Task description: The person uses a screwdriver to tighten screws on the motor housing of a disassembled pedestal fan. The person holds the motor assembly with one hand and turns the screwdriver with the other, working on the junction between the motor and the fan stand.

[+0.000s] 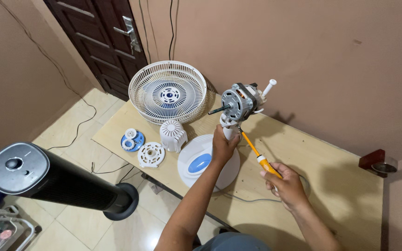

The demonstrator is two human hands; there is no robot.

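The fan neck [229, 131] is being gripped by the left hand [222, 145], whose fingers are wrapped fully round it just below the bare motor [239, 102]. The neck is being held upright above the round white base [209, 161], which is resting on the wooden table [340, 181].

A screwdriver [257, 156] with an orange shaft and an orange-and-white handle is being held in the right hand [285, 185], the fingers being closed about the handle. Its long axis is being kept on a diagonal: the handle low and to the right, near the person, the tip high and to the left. The tip is being presented at the joint where neck meets motor, just beside the left hand's knuckles; whether it is seated in a screw cannot be told.

From the right hand, the motor lies up and to the left, along the line of the shaft. The left hand is the nearer to the motor, being directly beneath it.

The motor's own long axis is lying close to level. Its steel spindle [218, 110] is pointing left, toward the fan guard [168, 91], and the white knob [269, 86] at the rear is pointing up and to the right, toward the wall.

The guard is leaning at the table's far end. A white motor cover [172, 135], a white disc [150, 154] and a blue disc [132, 141] are lying to the left of the base, well apart from both hands.
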